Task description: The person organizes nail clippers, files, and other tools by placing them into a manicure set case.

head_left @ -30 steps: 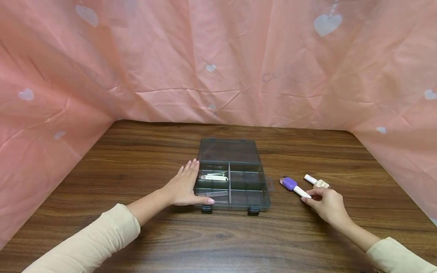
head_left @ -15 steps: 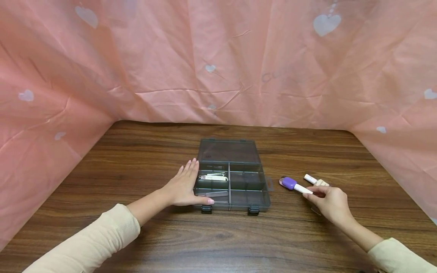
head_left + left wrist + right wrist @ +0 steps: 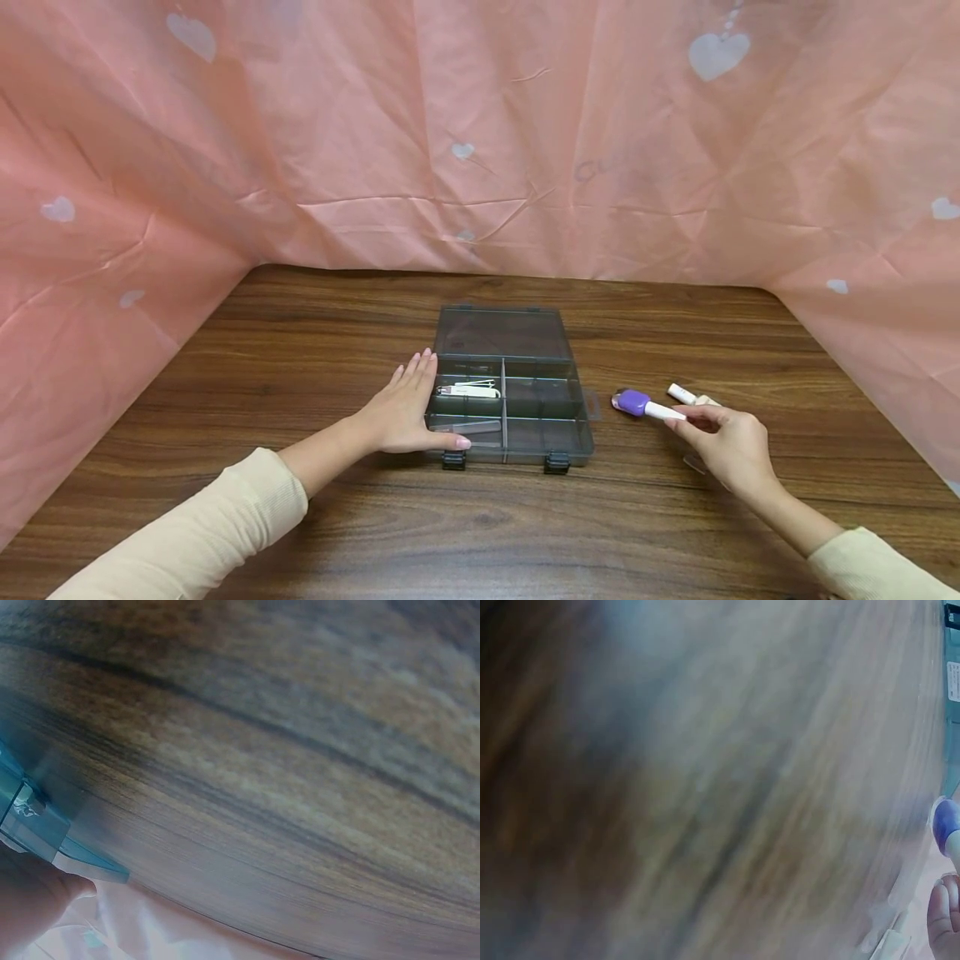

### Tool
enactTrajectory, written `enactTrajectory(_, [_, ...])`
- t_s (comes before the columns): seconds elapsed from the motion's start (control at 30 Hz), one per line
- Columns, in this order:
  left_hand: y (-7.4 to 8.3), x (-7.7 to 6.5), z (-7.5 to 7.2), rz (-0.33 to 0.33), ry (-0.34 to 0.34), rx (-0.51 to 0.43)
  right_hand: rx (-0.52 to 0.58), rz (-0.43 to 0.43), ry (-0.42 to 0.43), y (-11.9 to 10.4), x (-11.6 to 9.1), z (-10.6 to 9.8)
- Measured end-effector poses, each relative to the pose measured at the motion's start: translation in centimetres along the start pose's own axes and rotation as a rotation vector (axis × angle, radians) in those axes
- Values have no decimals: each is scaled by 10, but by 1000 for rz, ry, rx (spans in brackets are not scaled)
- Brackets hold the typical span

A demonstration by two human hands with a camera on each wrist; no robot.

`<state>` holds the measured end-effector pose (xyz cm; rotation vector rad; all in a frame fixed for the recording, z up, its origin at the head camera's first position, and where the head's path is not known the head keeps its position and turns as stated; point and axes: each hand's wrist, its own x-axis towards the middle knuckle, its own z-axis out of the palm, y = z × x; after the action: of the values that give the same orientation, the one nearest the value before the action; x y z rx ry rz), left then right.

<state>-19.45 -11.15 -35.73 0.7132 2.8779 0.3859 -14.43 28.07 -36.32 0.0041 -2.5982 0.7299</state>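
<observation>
My right hand pinches the white cap of a purple nail polish bottle, and the bottle points left toward the box. In the right wrist view the purple nail polish shows at the right edge beside the fingertips. My left hand rests against the left side of a grey see-through compartment box, fingers straight and thumb along its front edge. The box's lid lies back. A nail clipper sits in the back left compartment; a clear flat strip is in the front left one.
A cream nail polish with a white cap lies behind my right hand, partly hidden by it. Some clear object shows under that hand, its kind unclear. A pink curtain closes in the wooden table's back and sides.
The right hand, with the purple nail polish in its fingers, has shifted slightly, and the bottle has moved a little left. The left hand and box have stayed put.
</observation>
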Motion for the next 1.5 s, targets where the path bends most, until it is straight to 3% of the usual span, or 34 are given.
enactTrajectory(0.23, [-1,1,1,-2,3,-5,145,78,-33,-7,4,-5])
enactTrajectory(0.67, [-1,2,3,1,7,-10,265,136,-61,-22,15,-12])
enactTrajectory(1.1, [-2,1,2,0,7,-1,298,67,-155,-42,26,5])
enactTrajectory(1.5, [-1,2,4,1,6,-8,340,57,-284,-61,43,28])
